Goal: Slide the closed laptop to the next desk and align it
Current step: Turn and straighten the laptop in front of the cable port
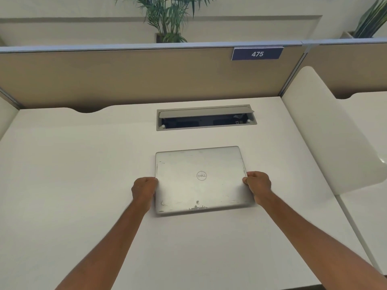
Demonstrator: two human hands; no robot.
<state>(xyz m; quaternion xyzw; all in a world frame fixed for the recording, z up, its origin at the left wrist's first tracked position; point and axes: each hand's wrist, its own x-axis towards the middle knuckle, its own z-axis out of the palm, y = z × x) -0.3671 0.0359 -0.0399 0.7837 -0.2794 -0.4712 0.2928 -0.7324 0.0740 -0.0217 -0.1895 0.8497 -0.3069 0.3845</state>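
A closed silver laptop [201,181] with a round logo and a scuffed lid lies flat on the white desk [83,185], a little right of the middle. My left hand [144,188] grips its left edge, fingers curled. On the opposite edge my right hand [258,185] holds it the same way. The laptop's sides run roughly square to the desk, its front edge nearest me.
An open cable box [206,118] is set into the desk behind the laptop. A tan partition [125,78] with a blue sign "475" [257,53] closes the back. A white rounded divider [326,130] stands at the right, with another desk [368,216] beyond it. Plants stand behind the partition.
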